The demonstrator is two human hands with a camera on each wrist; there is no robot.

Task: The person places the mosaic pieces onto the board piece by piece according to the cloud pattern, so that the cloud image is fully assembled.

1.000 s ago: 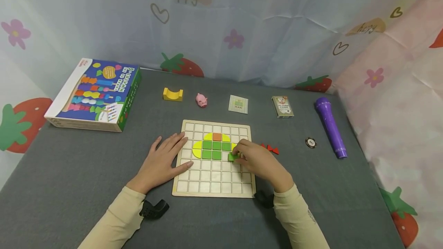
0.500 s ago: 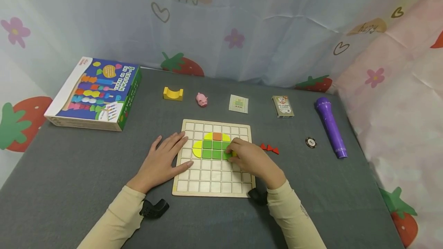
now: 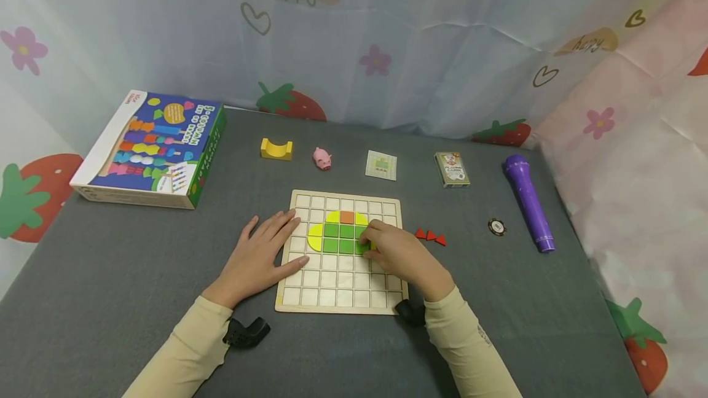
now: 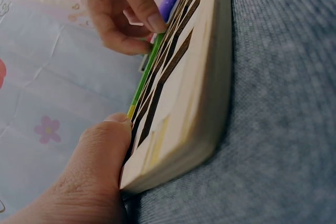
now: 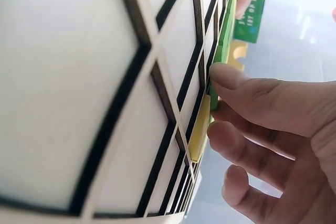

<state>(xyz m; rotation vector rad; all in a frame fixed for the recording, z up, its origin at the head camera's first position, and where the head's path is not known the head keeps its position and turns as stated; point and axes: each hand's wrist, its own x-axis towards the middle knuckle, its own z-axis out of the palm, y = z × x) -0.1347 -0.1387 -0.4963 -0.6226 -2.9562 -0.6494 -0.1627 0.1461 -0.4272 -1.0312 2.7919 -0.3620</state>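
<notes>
My two sleeves come in at the near edge of the grey table. My left hand lies flat with straight, spread fingers; its fingertips rest on the left edge of the wooden grid board, pressing it down and gripping nothing. The left wrist view shows that hand against the board's side wall.

My right hand rests on the right half of the board with the fingers curled. Its fingertips touch a green square tile, which sits in a cell at the right end of the lower green row, beside a small yellow piece. From the wrist view the tile seems to lie in its cell with my fingertips against its edge; whether I pinch it or only press on it, I cannot tell.

Beyond my fingers lies the laid pattern: green squares, a yellow half-round on the left, an orange square on top.

Just right of the board lie red triangles, further right a poker chip and a purple tube. Farther back stand a card deck, a pattern card, a pink pig and a yellow block. At the far left lies a colourful toy box.
</notes>
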